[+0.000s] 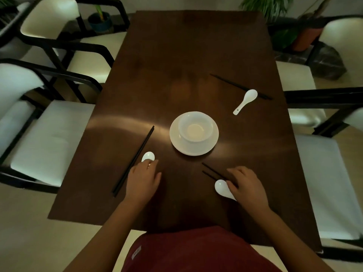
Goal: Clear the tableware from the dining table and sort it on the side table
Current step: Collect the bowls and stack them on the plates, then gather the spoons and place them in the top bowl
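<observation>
Fingers (151, 163) on left spoon (148, 156); right hand (245, 185) around near spoon (222, 188).

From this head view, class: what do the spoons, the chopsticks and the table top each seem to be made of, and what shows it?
Far spoon: probably glazed ceramic, white and glossy; melamine cannot be ruled out.
Left chopsticks: black, smooth and thin; lacquered wood or plastic, the look leaves it open.
Table: dark brown wood or veneer with a satin finish, shown by the soft band of reflected light.
</observation>
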The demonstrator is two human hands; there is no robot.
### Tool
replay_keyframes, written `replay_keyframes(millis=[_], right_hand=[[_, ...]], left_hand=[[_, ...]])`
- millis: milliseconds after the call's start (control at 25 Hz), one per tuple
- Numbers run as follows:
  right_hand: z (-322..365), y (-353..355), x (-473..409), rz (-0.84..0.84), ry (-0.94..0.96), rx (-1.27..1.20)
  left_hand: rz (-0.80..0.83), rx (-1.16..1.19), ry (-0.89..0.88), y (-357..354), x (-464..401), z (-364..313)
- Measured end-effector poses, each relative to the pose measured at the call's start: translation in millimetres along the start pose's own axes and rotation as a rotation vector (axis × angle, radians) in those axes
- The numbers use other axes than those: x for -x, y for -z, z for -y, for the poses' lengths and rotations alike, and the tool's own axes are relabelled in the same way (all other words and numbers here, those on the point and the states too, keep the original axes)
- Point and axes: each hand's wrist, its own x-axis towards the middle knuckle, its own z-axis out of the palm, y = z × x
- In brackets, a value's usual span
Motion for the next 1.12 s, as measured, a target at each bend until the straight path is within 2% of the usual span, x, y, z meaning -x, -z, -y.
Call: replay_keyframes(millis=[200, 360, 560, 680, 840, 920, 1000, 1080, 1120], right_hand=[[-4, -23, 34, 0.07, -0.166, 0.124], [6, -31, 37, 0.073, -0.241, 0.23], [19, -34, 40, 0.056, -0.349, 0.226], [25, -36, 41, 0.033, -0.425, 0.099], [36, -37, 38, 0.078, -0.495, -0.021], [48, -33, 35, 0.078, -0.555, -0.196], [68, -25, 26, 0.045, -0.671, -0.601], [98, -17, 15, 0.058, -0.73, -1.052], [111, -15, 11, 0.068, -0.721, -1.183]], left_hand=[[0.147, -0.101, 0.115, -8, 18, 37], [0.172, -0.058, 0.108, -13, 14, 50], [0.155, 0.102, 0.239, -17, 10, 58], [0.166, 0.201, 0.273, -19, 6, 60], [0.192, 0.482, 0.383, -15, 1, 54], [0.254, 0.813, 0.519, -9, 3, 42], [0.321, 1.075, 0.593, 0, 6, 24], [0.381, 1.206, 0.547, 10, 13, 3], [0.405, 1.266, 0.494, 15, 16, -8]])
